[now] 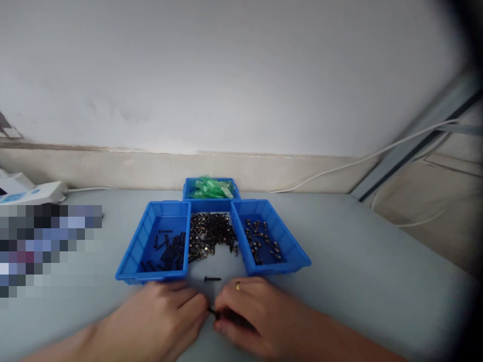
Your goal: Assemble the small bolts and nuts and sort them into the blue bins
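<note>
A dark screw [213, 312] spans the small gap between my two hands. My right hand [251, 314], with a gold ring on one finger, pinches one end of it between thumb and fingers. My left hand [166, 314] is closed, its fingertips at the screw's other end; what lies inside its curled fingers is hidden. Just beyond my hands, one black screw [213, 278] lies on the grey table. Farther back is a pile of mixed dark and shiny screws [213, 231]. The left blue tray [130, 251] holds black screws; the right blue tray [289, 236] holds shorter, shinier ones with wide heads.
Behind the pile stands a small blue bin [210, 205] with green plastic packets [207, 187]. A white power strip [33, 193] sits at the back left, near a pixelated area. A white cable [339, 166] runs along the wall to a metal frame [407, 141] on the right.
</note>
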Demonstrator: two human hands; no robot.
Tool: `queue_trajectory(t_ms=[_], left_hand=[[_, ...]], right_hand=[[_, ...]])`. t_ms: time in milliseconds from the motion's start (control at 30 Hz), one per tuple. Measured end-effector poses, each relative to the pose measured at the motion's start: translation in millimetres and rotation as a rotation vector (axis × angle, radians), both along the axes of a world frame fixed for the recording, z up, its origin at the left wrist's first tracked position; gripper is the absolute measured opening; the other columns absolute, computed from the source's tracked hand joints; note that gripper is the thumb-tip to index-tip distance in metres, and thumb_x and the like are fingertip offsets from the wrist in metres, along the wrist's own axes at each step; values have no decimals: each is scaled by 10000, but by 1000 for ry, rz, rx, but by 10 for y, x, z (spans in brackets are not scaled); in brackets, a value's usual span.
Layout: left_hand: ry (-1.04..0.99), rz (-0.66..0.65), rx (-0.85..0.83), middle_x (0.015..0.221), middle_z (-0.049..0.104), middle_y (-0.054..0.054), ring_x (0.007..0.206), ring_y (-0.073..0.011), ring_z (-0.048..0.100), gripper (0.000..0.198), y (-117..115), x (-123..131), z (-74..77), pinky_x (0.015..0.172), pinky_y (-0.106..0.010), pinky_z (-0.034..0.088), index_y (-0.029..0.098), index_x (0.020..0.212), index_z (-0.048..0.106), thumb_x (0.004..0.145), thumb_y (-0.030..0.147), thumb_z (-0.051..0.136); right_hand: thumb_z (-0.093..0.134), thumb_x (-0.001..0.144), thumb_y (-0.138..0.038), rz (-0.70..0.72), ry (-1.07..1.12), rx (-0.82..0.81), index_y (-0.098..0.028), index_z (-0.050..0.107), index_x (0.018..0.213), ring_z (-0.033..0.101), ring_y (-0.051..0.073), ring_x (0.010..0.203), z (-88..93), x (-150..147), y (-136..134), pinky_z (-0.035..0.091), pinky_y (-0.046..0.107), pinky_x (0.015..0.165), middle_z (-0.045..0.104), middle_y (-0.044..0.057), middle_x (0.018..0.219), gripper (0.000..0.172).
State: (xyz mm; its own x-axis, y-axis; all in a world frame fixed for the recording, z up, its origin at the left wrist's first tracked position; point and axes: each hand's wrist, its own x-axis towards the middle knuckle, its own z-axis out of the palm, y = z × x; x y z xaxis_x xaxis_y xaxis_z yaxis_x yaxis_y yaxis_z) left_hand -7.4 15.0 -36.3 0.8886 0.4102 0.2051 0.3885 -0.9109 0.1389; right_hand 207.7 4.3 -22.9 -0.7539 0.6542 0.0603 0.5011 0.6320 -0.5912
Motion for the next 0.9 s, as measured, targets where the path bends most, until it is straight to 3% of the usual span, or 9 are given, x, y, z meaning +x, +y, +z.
queue_trajectory(t_ms=[167, 367, 900], left_hand=[[-16, 9, -25, 675, 561, 14, 540, -141, 514, 222, 3, -5, -5, 478, -284, 337, 171, 750, 517, 913, 98, 386], [-32, 10, -14, 671, 561, 10, 541, -150, 518, 248, 6, -7, 4, 478, -287, 339, 172, 766, 524, 939, 127, 351], [64, -6, -9, 680, 554, 6, 550, -139, 521, 209, 4, -10, 9, 480, -276, 358, 171, 739, 475, 857, 16, 398]], right_hand=[[518, 900, -218, -8, 2, 46, -162, 570, 872, 573, 147, 744, -3, -10, -2, 421, 227, 713, 626, 29, 802, 81], [515, 900, -235, -26, -6, 39, -166, 569, 839, 570, 145, 718, 0, -12, -7, 428, 226, 696, 617, 19, 777, 107], [526, 871, -204, 19, 20, 17, -159, 592, 980, 602, 172, 845, -8, 6, -25, 436, 251, 804, 659, 61, 895, 135]])
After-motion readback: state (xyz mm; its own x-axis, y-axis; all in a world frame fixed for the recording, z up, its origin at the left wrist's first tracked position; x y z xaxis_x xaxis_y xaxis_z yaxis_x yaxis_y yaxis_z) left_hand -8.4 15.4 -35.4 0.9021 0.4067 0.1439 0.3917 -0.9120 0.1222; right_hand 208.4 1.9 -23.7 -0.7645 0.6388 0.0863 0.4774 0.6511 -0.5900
